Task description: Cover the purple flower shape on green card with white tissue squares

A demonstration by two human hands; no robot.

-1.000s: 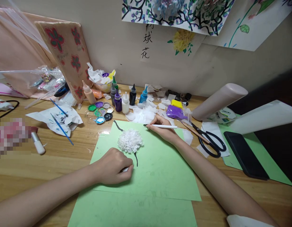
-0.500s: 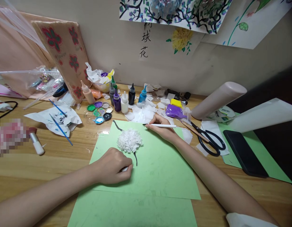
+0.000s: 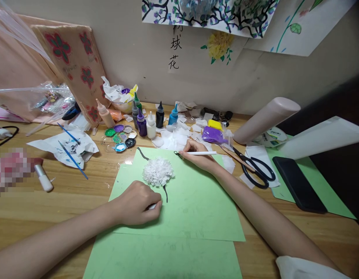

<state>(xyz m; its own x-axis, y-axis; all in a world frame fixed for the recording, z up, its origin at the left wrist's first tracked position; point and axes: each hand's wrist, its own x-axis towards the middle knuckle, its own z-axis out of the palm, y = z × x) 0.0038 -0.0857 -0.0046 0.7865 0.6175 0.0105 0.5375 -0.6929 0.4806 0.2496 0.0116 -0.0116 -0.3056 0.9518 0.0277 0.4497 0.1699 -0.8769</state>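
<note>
In my right hand (image 3: 198, 155) is a slim white pen (image 3: 204, 153), gripped near its tip. The tip meets the upper part of a green paper sheet (image 3: 197, 209), at a small black looped line (image 3: 176, 154). Left of it on the sheet sits a round, ruffled white paper flower (image 3: 158, 171). Dark wavy strokes run from its upper left and its lower edge. My left hand (image 3: 140, 203) rests closed on the sheet below the flower; a bit of something white shows between its fingers, mostly hidden.
Paint bottles (image 3: 141, 124) and small paint pots (image 3: 120, 147) stand behind the sheet. White paper scraps (image 3: 173, 139) lie around them. On the right are black scissors (image 3: 259, 172), a dark phone (image 3: 298, 186) and a leaning tube (image 3: 266, 120). Blue brushes (image 3: 73, 159) lie left on stained tissue.
The black line at the pen tip has grown into a small loop. My left hand stays in place. The whole view has shifted slightly.
</note>
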